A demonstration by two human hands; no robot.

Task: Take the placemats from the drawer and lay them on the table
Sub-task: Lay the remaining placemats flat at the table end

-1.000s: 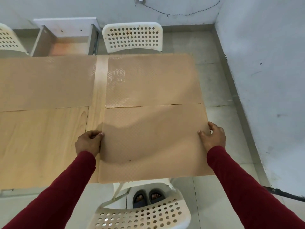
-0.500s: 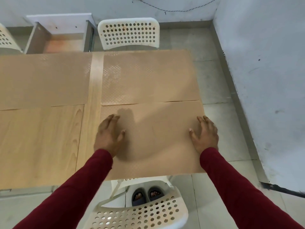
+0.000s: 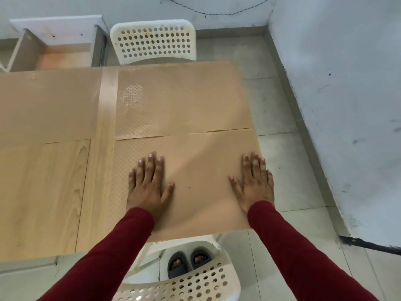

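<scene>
Head view looks down on a light wooden surface [image 3: 43,192] with three tan placemats lying flat on it. The near placemat [image 3: 201,170] lies at the near right corner, its right edge at the surface's right edge. The far right placemat [image 3: 182,101] lies just beyond it, the two edges touching or nearly so along a thin seam. The far left placemat [image 3: 47,105] covers the far left part, apart from the right pair by a bare strip of wood. The near left part of the surface is bare wood.

A white perforated chair [image 3: 153,41] stands at the far side, and another white perforated chair [image 3: 180,283] stands at the near side, between the person and the surface; feet in dark slippers [image 3: 187,261] show under it. An open drawer unit [image 3: 56,48] sits far left against the wall. A grey wall [image 3: 347,105] runs along the right.

The left hand [image 3: 149,185] rests flat on the near placemat's left half, fingers [image 3: 149,166] straight and slightly spread. The right hand [image 3: 255,183] lies flat near its right edge, fingers straight and close together, thumb out. Neither hand grips anything. Both sleeves [image 3: 112,253] are dark red.
</scene>
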